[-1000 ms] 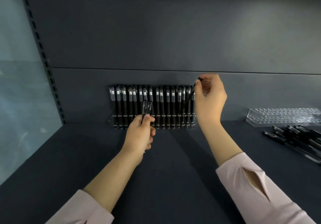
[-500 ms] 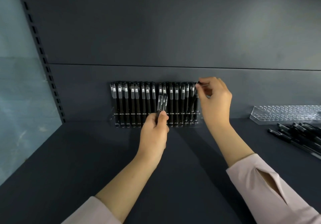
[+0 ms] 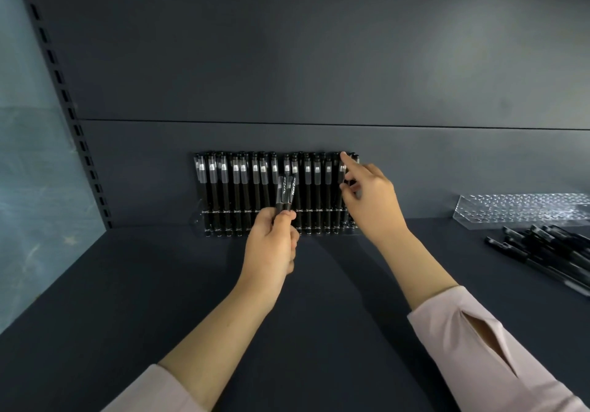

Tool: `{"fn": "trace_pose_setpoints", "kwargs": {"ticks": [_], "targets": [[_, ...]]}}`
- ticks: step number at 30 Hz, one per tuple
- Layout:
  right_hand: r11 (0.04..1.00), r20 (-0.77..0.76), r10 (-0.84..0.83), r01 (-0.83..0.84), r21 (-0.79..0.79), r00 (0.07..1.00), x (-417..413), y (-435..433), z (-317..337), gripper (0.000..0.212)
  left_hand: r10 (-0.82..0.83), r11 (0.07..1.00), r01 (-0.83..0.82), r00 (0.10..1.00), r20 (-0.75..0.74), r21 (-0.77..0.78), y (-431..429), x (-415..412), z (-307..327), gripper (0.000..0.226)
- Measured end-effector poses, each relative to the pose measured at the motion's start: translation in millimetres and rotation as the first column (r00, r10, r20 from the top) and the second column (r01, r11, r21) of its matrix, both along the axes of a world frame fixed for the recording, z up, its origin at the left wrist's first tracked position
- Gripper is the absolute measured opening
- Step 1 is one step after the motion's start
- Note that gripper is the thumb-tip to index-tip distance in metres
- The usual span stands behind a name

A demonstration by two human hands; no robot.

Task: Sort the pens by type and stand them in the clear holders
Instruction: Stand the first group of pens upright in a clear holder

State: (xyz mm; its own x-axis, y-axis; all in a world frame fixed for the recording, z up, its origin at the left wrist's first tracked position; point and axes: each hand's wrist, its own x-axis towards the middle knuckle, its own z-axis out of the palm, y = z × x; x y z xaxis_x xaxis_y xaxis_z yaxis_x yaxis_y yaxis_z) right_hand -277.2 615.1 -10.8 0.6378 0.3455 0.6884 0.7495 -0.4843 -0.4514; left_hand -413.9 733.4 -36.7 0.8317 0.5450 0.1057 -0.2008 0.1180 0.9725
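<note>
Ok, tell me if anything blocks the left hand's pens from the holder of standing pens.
Nothing visible does. The left hand holds its pens just in front of the holder; the right hand is off at the row's right end.

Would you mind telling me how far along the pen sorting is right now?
Done: the back holder is nearly full of standing pens. In hand: the left hand grips spare pens; the right hand touches the row's right end with its forefinger. Left: loose pens beside the second holder, seemingly empty.
</note>
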Motion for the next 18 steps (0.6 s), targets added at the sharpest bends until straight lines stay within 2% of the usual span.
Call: {"fn": "trace_pose_setpoints", "kwargs": {"ticks": [2, 4, 7, 9, 13, 15, 18], "targets": [[0.998, 0.004, 0.027, -0.027, 0.057, 1.0, -6, -1, 4, 0.058, -0.022, 0.999, 0.022, 1.0, 0.015, 0.043, 0, -2, 0, 0.017], [0.981, -0.056, 0.131, -0.121, 0.15, 0.99, -13, -3, 10, 0.053, -0.048, 0.994, 0.047, 0.999, 0.011, 0.099, -1, -3, 1, 0.018], [0.911, -0.237, 0.374, -0.308, 0.275, 0.896, -25, -2, 20, 0.025, -0.103, 0.989, 0.101, 0.995, 0.013, 0.113, -3, -3, 1, 0.019], [0.871, -0.294, 0.471, -0.386, 0.303, 0.832, -33, 0, 22, 0.015, -0.138, 0.985, 0.136, 0.99, 0.014, 0.11, -6, -4, 1, 0.019], [0.83, -0.347, 0.543, -0.427, 0.359, 0.764, -38, 2, 22, 0.011, -0.156, 0.982, 0.154, 0.988, 0.01, 0.108, -7, -4, 1, 0.021], [0.795, -0.4, 0.594, -0.43, 0.429, 0.699, -39, 2, 22, 0.005, -0.153, 0.981, 0.152, 0.988, 0.003, 0.121, -7, -4, 2, 0.022], [0.733, -0.451, 0.66, -0.386, 0.559, 0.601, -37, 1, 23, 0.009, -0.158, 0.978, 0.158, 0.987, -0.004, 0.135, -6, -4, 2, 0.026]]}}
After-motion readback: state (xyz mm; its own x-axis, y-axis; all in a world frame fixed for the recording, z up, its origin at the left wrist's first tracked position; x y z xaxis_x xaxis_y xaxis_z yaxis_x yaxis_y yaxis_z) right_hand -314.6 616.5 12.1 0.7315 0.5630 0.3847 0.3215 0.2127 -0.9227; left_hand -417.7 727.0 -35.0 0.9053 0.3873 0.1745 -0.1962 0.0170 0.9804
